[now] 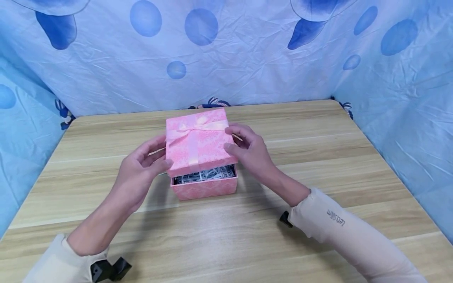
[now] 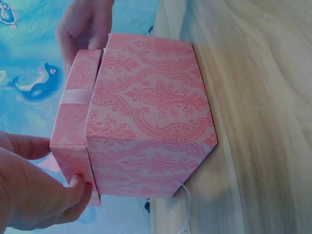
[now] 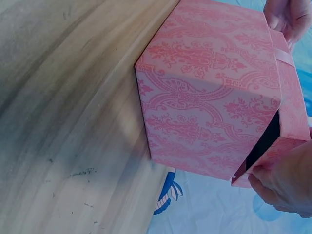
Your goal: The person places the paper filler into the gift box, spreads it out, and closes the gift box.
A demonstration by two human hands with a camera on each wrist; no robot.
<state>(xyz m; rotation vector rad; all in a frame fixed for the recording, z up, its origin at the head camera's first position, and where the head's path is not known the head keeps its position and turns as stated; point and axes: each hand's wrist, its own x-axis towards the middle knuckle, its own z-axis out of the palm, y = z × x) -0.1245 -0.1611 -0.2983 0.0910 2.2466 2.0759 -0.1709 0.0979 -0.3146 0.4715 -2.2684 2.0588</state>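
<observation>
both hands' fingers grip pink lid (image 1: 198, 137) – wooden table (image 1: 318, 157), blue sheet (image 1: 247, 70) behind.

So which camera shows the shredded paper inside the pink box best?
The head view: the lid is tilted up at the front, exposing the shredded paper. Both wrist views show only the box's patterned outside; the right wrist shows just a dark gap.

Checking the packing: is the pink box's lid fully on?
No. The lid is tilted up at the front, showing shredded paper inside the box.
</observation>
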